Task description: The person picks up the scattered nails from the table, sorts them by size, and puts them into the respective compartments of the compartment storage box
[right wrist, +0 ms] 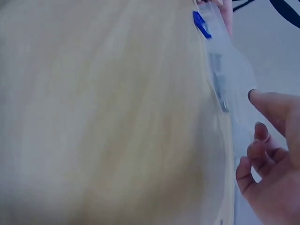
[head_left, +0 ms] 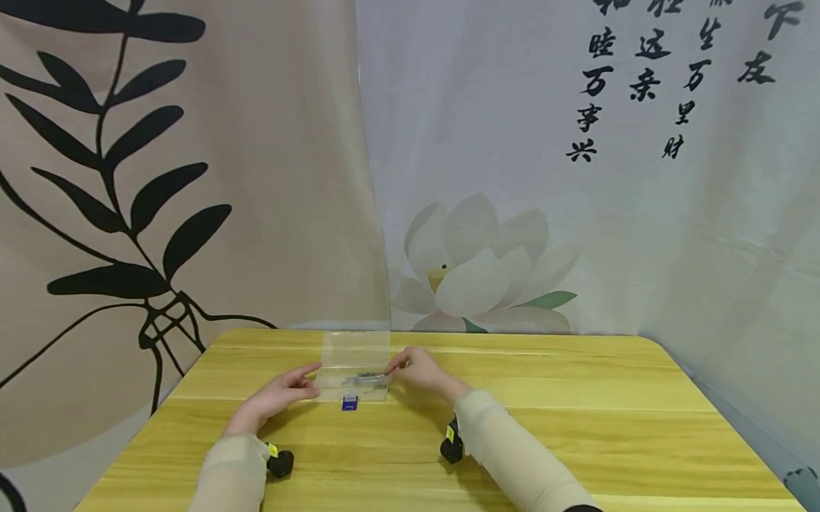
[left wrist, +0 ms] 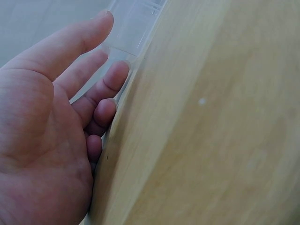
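A clear plastic case (head_left: 331, 395) lies on the table with its transparent lid (head_left: 355, 348) raised at the back. Small dark and silvery pieces (head_left: 372, 377) lie in its right part. A blue tab (head_left: 350, 404) sticks out at its front. My left hand (head_left: 282, 392) is at the case's left side, thumb and forefinger spread along it; the other fingers bend loosely in the left wrist view. Over the right edge, my right hand (head_left: 419, 367) has its fingertips close to the pieces. A dark spot shows at the right thumb's tip (right wrist: 251, 95); I cannot tell whether anything is pinched there.
The wooden table (head_left: 582, 416) extends well to the right of the case. Behind its far edge hangs a printed cloth (head_left: 490, 152) with a plant, a flower and black characters. Each wrist carries a small black camera (head_left: 280, 463) over a pale sleeve.
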Tool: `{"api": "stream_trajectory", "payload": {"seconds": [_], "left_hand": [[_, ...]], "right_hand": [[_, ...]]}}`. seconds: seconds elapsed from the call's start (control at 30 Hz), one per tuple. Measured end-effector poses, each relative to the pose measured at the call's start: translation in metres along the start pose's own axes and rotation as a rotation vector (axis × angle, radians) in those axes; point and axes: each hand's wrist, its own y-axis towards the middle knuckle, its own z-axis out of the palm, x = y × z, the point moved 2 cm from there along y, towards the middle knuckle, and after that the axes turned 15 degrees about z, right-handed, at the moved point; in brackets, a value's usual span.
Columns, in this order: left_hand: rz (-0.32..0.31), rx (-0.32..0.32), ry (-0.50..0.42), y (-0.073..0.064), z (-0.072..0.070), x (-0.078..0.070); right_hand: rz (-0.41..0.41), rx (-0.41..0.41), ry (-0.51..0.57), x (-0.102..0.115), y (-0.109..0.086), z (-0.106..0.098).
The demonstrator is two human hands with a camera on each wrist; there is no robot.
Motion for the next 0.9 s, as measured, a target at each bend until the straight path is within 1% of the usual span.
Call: {"api": "stream_trajectory", "payload": {"seconds": [0.07, 0.13, 0.2, 0.37, 0.47, 0.57, 0.73, 0.9], "left_hand": [[0.002, 0.004, -0.001, 0.000, 0.000, 0.000], [0.007, 0.006, 0.001, 0.000, 0.000, 0.001], [0.014, 0.005, 0.002, 0.001, 0.000, 0.000], [0.023, 0.013, 0.001, 0.001, 0.000, 0.001], [0.022, 0.015, -0.003, 0.001, 0.000, 0.001], [0.030, 0.015, -0.003, 0.002, 0.000, 0.003], [0.036, 0.023, 0.005, 0.003, 0.001, 0.003], [0.034, 0.018, 0.012, 0.001, 0.002, 0.000]], "right_hand": [[-0.009, -0.017, -0.014, -0.002, -0.002, -0.008], [-0.002, -0.030, -0.017, -0.006, -0.003, -0.016], [0.025, -0.041, -0.022, -0.010, -0.004, -0.024], [0.132, -0.053, -0.001, -0.026, -0.006, -0.040], [0.167, -0.068, 0.022, -0.035, -0.009, -0.047], [0.179, -0.083, 0.048, -0.043, -0.013, -0.052], [0.190, -0.103, 0.045, -0.058, -0.016, -0.059], [0.209, -0.097, 0.055, -0.068, -0.023, -0.064]]}}
